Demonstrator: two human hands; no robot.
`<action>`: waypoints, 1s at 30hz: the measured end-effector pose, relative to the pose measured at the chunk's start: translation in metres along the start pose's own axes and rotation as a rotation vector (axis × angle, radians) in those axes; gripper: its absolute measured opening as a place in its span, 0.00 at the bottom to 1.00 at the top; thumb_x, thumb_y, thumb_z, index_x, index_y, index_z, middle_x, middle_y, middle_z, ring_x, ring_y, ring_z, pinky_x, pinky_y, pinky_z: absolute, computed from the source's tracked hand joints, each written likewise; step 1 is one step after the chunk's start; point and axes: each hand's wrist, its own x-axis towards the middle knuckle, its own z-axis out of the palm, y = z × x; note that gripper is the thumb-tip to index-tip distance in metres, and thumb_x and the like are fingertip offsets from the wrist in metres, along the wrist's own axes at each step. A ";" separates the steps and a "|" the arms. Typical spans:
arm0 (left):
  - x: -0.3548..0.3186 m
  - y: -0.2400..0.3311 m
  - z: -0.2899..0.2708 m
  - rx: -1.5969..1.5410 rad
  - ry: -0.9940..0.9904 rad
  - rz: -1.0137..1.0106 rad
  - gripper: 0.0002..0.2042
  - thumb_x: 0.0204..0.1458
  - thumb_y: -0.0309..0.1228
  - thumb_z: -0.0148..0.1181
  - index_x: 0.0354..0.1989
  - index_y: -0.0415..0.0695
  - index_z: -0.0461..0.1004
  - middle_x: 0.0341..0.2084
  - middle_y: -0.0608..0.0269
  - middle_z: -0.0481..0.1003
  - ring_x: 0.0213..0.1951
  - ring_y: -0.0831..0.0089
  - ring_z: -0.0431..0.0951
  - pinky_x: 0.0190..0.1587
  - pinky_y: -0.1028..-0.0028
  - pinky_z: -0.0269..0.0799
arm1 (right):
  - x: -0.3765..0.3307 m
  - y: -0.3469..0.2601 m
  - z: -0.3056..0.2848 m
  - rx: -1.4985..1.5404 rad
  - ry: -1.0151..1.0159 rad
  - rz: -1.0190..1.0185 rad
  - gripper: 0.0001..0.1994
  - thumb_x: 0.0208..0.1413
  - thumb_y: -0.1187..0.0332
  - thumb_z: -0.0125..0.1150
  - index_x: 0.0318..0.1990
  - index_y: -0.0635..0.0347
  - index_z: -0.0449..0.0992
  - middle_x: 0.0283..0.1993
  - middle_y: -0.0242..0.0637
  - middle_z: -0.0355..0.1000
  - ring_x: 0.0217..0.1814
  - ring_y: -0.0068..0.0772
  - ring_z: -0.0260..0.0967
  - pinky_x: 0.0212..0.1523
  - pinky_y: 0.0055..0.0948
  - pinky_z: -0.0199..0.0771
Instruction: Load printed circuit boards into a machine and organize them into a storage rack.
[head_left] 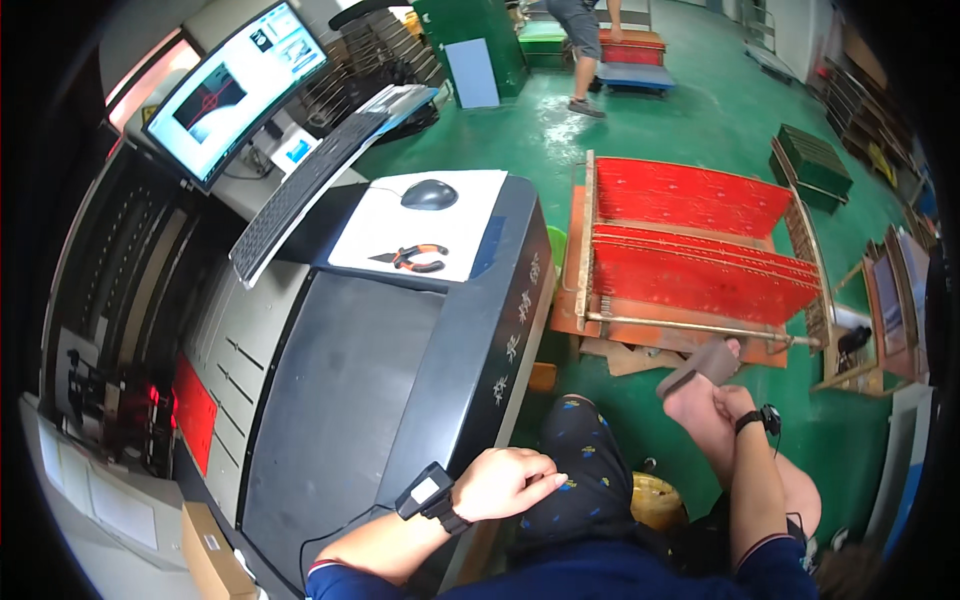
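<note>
My left hand (505, 483) is loosely closed, fingers bent together with the thumb along them and nothing visible in it. It is over the patterned dark leg of my shorts (590, 450), beside the black machine's edge. My right hand (735, 402) touches my raised ankle with its fingers curled; no object shows in it. A grey-brown slipper (700, 366) is on that foot. On the machine's top, a black mouse (430, 194) and orange-handled pliers (412, 258) lie on a white sheet (370, 225), away from both hands.
A rack of red panels (690, 200) stands ahead on an orange base. At left are a monitor (240, 95), a keyboard (310, 180) and a machine bed with a red board (194, 413). Another person (580, 45) stands far ahead by a low cart (635, 76). A yellow stool (655, 500) is below me.
</note>
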 end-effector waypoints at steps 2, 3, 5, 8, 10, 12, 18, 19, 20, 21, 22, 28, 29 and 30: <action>-0.001 -0.001 -0.001 -0.011 0.008 0.021 0.13 0.57 0.40 0.57 0.27 0.44 0.77 0.20 0.61 0.76 0.24 0.63 0.78 0.27 0.69 0.72 | 0.002 0.002 -0.001 -0.107 0.020 -0.012 0.10 0.58 0.69 0.59 0.26 0.62 0.73 0.16 0.26 0.63 0.12 0.18 0.51 0.13 0.21 0.44; -0.001 -0.001 -0.001 -0.018 0.000 0.050 0.13 0.57 0.40 0.57 0.27 0.44 0.77 0.21 0.62 0.76 0.24 0.64 0.78 0.27 0.68 0.73 | 0.004 0.002 -0.001 -0.126 -0.012 -0.025 0.10 0.58 0.69 0.59 0.26 0.62 0.73 0.16 0.26 0.63 0.12 0.18 0.51 0.13 0.21 0.44; -0.002 -0.002 -0.001 -0.031 -0.016 0.040 0.13 0.57 0.40 0.57 0.28 0.44 0.77 0.21 0.62 0.76 0.24 0.64 0.78 0.27 0.69 0.72 | 0.005 0.002 -0.003 -0.120 0.028 0.006 0.10 0.58 0.69 0.58 0.25 0.62 0.73 0.16 0.28 0.64 0.12 0.19 0.52 0.13 0.22 0.45; -0.001 -0.002 0.000 -0.044 -0.064 0.025 0.13 0.57 0.40 0.57 0.29 0.44 0.77 0.22 0.61 0.76 0.25 0.64 0.77 0.28 0.69 0.73 | 0.003 -0.001 -0.006 -0.077 -0.027 0.020 0.10 0.57 0.72 0.56 0.24 0.61 0.73 0.17 0.28 0.64 0.14 0.19 0.53 0.13 0.22 0.47; 0.000 -0.003 0.000 -0.077 -0.058 0.040 0.12 0.57 0.39 0.57 0.28 0.44 0.77 0.22 0.60 0.76 0.25 0.63 0.77 0.28 0.69 0.73 | 0.000 -0.005 -0.007 0.106 -0.153 0.071 0.10 0.57 0.71 0.56 0.23 0.60 0.73 0.17 0.28 0.65 0.14 0.19 0.54 0.14 0.21 0.48; 0.000 -0.002 0.000 -0.071 -0.053 0.046 0.12 0.57 0.38 0.57 0.28 0.43 0.77 0.22 0.60 0.76 0.25 0.62 0.77 0.28 0.68 0.73 | -0.003 -0.008 -0.007 0.285 -0.226 0.118 0.10 0.56 0.71 0.57 0.22 0.59 0.73 0.18 0.27 0.65 0.15 0.19 0.55 0.15 0.21 0.49; 0.004 0.007 0.001 -0.102 -0.084 0.005 0.11 0.56 0.37 0.59 0.30 0.42 0.78 0.24 0.57 0.77 0.27 0.60 0.78 0.32 0.68 0.74 | -0.002 -0.003 -0.004 -0.002 0.049 0.048 0.01 0.50 0.76 0.60 0.30 0.62 0.77 0.20 0.32 0.70 0.18 0.24 0.65 0.18 0.23 0.63; 0.004 0.011 0.005 -0.136 -0.030 0.001 0.11 0.56 0.35 0.58 0.28 0.40 0.77 0.22 0.52 0.75 0.25 0.57 0.76 0.29 0.66 0.71 | 0.001 -0.002 -0.003 -0.122 0.089 -0.007 0.02 0.49 0.76 0.60 0.27 0.63 0.77 0.20 0.33 0.70 0.18 0.25 0.65 0.19 0.24 0.63; 0.002 0.015 0.006 -0.170 0.030 -0.023 0.11 0.55 0.33 0.57 0.26 0.38 0.76 0.20 0.47 0.74 0.22 0.53 0.74 0.27 0.63 0.67 | 0.000 -0.001 -0.004 -0.160 0.047 -0.064 0.02 0.47 0.75 0.60 0.27 0.64 0.78 0.21 0.33 0.71 0.18 0.24 0.65 0.20 0.24 0.64; 0.005 0.016 0.008 -0.140 -0.014 -0.038 0.09 0.55 0.31 0.58 0.28 0.38 0.77 0.23 0.48 0.75 0.26 0.54 0.76 0.29 0.64 0.69 | 0.000 -0.001 -0.006 -0.150 -0.008 -0.099 0.04 0.47 0.72 0.62 0.28 0.65 0.78 0.22 0.33 0.72 0.19 0.24 0.66 0.21 0.24 0.65; 0.003 0.018 0.010 -0.119 0.004 -0.048 0.10 0.55 0.32 0.58 0.28 0.38 0.77 0.23 0.48 0.75 0.26 0.55 0.76 0.29 0.65 0.69 | -0.001 -0.001 -0.006 -0.155 0.006 -0.044 0.07 0.48 0.70 0.64 0.29 0.66 0.78 0.22 0.33 0.72 0.20 0.24 0.66 0.22 0.24 0.66; 0.001 0.012 0.014 -0.089 -0.019 -0.068 0.10 0.55 0.33 0.58 0.30 0.37 0.77 0.25 0.47 0.75 0.25 0.58 0.76 0.28 0.66 0.68 | -0.006 -0.007 0.002 -0.181 0.128 -0.052 0.11 0.49 0.64 0.68 0.25 0.64 0.78 0.19 0.32 0.71 0.19 0.23 0.66 0.21 0.26 0.67; 0.001 0.010 0.014 -0.097 -0.031 -0.085 0.10 0.55 0.33 0.58 0.30 0.37 0.77 0.25 0.47 0.75 0.25 0.58 0.76 0.28 0.66 0.68 | -0.006 -0.008 0.003 -0.238 0.170 -0.051 0.10 0.47 0.65 0.69 0.25 0.63 0.79 0.19 0.32 0.72 0.20 0.24 0.68 0.24 0.27 0.70; 0.000 0.009 0.015 -0.102 -0.042 -0.103 0.10 0.55 0.33 0.59 0.30 0.37 0.77 0.25 0.46 0.76 0.25 0.57 0.76 0.28 0.66 0.68 | -0.007 -0.007 0.004 -0.238 0.139 -0.107 0.10 0.47 0.65 0.69 0.25 0.63 0.79 0.19 0.32 0.72 0.20 0.24 0.68 0.24 0.27 0.70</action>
